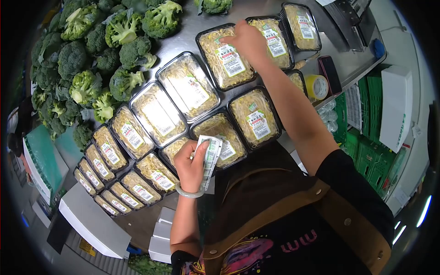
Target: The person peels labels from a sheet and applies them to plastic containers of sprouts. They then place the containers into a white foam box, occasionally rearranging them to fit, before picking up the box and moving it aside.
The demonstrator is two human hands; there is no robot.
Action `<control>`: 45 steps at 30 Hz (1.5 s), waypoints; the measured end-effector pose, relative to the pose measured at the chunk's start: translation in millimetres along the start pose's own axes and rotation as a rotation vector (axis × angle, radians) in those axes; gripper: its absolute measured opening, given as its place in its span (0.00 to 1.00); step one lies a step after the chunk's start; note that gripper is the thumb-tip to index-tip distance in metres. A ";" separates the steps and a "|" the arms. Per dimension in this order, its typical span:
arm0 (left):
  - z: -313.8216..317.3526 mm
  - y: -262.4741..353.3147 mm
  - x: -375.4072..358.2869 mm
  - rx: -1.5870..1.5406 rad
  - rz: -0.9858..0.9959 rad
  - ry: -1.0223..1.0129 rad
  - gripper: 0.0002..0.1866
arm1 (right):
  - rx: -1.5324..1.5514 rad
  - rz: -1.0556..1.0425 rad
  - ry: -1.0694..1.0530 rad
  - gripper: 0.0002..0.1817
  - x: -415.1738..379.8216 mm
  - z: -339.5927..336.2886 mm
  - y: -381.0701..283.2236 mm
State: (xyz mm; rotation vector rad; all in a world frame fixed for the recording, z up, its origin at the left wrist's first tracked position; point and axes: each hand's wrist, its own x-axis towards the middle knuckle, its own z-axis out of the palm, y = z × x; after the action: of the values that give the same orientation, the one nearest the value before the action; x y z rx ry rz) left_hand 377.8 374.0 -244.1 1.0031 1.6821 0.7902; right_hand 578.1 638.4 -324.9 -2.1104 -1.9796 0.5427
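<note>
Right hand [243,39] half-curled, grip cannot be told | sprout tray [226,66] touched by its fingertips, right of broccoli [72,58] | left hand [189,166] closed, labels [212,158] pinched under thumb, nearer the wearer than broccoli

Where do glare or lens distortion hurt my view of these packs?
Head view: white glare washes over two trays near the broccoli, partly bleaching their labels; fisheye distortion bends the outer scene; corners go black; lamps glare at right.

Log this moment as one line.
left hand: holding white printed label strips | right hand: at black plastic tray of pale sprouts | nearby: heaped green broccoli heads
</note>
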 end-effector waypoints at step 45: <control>-21.1 -9.3 -70.9 0.046 0.122 -0.055 0.10 | 0.976 -0.188 -0.859 0.07 -247.2 -54.4 -35.5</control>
State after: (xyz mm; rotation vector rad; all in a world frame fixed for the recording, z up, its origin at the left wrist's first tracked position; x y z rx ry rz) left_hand 367.6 305.6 -216.3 1.1587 1.6102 0.7986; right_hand 557.7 402.1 -229.5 -1.1153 -1.5749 2.0827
